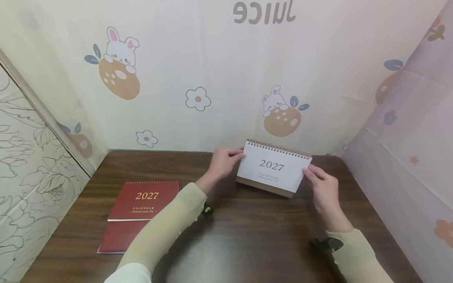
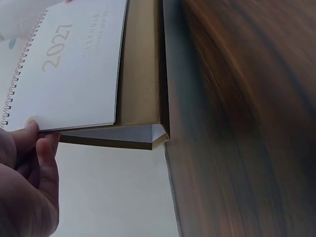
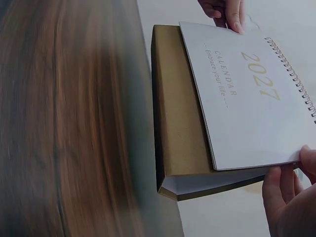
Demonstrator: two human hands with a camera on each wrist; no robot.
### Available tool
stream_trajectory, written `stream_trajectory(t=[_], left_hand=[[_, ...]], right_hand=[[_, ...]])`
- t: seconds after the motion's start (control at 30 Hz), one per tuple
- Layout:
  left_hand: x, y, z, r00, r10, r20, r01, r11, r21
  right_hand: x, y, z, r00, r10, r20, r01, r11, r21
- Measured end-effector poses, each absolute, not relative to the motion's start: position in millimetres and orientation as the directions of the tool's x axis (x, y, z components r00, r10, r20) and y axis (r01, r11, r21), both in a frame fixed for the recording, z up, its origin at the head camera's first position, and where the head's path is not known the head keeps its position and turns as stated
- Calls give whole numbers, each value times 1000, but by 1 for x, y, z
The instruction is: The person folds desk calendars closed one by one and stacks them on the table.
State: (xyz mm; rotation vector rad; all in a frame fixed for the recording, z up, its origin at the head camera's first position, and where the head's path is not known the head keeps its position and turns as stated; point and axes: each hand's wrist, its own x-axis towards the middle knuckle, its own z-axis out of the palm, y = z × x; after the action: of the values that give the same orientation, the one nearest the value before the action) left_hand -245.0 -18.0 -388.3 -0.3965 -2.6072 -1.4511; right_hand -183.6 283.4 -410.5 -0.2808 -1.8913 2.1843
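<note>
A white 2027 desk calendar (image 1: 270, 167) with a spiral binding and a tan cardboard stand is propped up at the back of the table, turned slightly. My left hand (image 1: 223, 162) pinches its left edge between thumb and fingers. At the opposite edge, my right hand (image 1: 323, 186) pinches the pages and stand. In the left wrist view the stand (image 2: 140, 64) shows its folded, hollow side. The right wrist view has the same calendar (image 3: 242, 103) with both hands on its sides; whether its base touches the tabletop is hard to tell.
A red 2027 calendar (image 1: 145, 200) lies on the left of the brown wooden table (image 1: 240, 243), partly covered by my left sleeve. A patterned cloth (image 1: 170, 59) with rabbits and flowers hangs behind the table. More cloth (image 1: 410, 129) borders the right side.
</note>
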Motion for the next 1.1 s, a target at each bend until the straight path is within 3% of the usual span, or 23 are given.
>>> stream_trajectory(t=[0.73, 1.1], left_hand=[[-186, -113, -384, -968, 161, 191, 250, 569, 784], [-152, -128, -383, -946, 169, 275, 316, 668, 674]], right_hand=[[-167, 220, -411, -994, 104, 42, -28, 126, -992], [-151, 210, -418, -999, 45, 20, -14, 129, -992]])
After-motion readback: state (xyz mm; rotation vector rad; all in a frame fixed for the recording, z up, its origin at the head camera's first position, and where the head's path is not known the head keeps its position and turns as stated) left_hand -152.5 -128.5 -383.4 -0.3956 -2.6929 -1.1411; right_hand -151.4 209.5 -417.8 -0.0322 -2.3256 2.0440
